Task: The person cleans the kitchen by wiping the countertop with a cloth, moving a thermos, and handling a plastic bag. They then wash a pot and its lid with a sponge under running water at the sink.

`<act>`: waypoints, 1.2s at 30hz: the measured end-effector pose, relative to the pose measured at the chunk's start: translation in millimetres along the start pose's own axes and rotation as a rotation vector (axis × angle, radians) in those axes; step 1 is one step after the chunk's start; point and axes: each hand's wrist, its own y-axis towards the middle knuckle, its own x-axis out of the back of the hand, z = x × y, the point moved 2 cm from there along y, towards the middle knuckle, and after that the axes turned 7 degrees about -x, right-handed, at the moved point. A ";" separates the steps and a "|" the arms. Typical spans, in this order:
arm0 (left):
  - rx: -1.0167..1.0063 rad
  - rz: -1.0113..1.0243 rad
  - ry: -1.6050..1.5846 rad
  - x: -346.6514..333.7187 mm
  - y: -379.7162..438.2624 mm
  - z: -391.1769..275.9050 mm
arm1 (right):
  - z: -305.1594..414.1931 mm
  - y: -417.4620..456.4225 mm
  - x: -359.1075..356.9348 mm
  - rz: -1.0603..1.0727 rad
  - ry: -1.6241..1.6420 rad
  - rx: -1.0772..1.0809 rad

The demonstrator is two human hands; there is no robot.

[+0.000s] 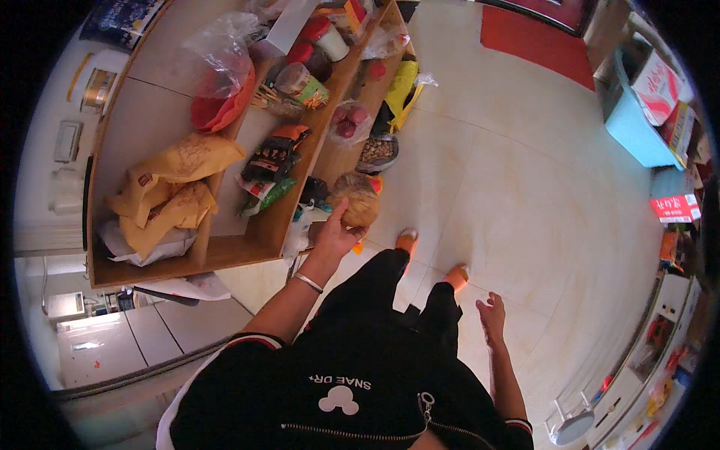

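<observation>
My left hand (337, 233) is closed on a round brown item (354, 199) with a clear wrapping at its top; what it is cannot be told. It is held out beside the lower part of a wooden shelf unit (242, 254). Close to it are a dark container of small brown pieces (377, 152) and a clear bag of red onions (350, 121). My right hand (492, 315) hangs over the tiled floor with its fingers apart and nothing in them.
Brown paper bags (180, 163), a red plastic basket (225, 107), red-lidded jars (326, 39) and a black packet (275, 154) stand in the shelf unit. A light blue bin (635, 124) with boxes is at the right. A red mat (534, 42) lies by the door.
</observation>
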 end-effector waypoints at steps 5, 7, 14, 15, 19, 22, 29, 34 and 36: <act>0.023 -0.119 -0.053 -15.3 23.2 2.5 | 47.6 42.7 -2.3 0.077 -0.074 0.045; 0.044 -0.166 -0.094 -17.5 40.4 0.0 | 86.0 58.7 -9.8 0.092 -0.033 0.089; 0.052 -0.136 -0.163 10.9 135.6 -0.4 | 167.6 115.6 -46.9 0.174 -0.023 0.110; 0.048 -0.201 -0.164 12.7 150.1 -1.5 | 173.3 127.0 -53.6 0.189 -0.017 0.091; 0.027 -0.392 -0.117 24.5 209.5 -7.9 | 199.1 151.2 -81.7 0.276 -0.066 0.090; -0.218 -0.196 0.178 39.4 255.6 -11.3 | 181.3 180.2 -94.9 0.310 -0.087 -0.048; -0.526 -0.307 0.581 129.5 391.3 -11.4 | 128.6 233.3 -92.8 0.333 -0.183 -0.163; -0.779 -0.352 0.906 142.0 439.8 -24.2 | 105.2 236.0 -78.7 0.351 -0.259 -0.239; -0.433 -0.367 -0.226 125.9 454.9 -30.4 | 101.3 237.3 -78.1 0.351 -0.315 -0.252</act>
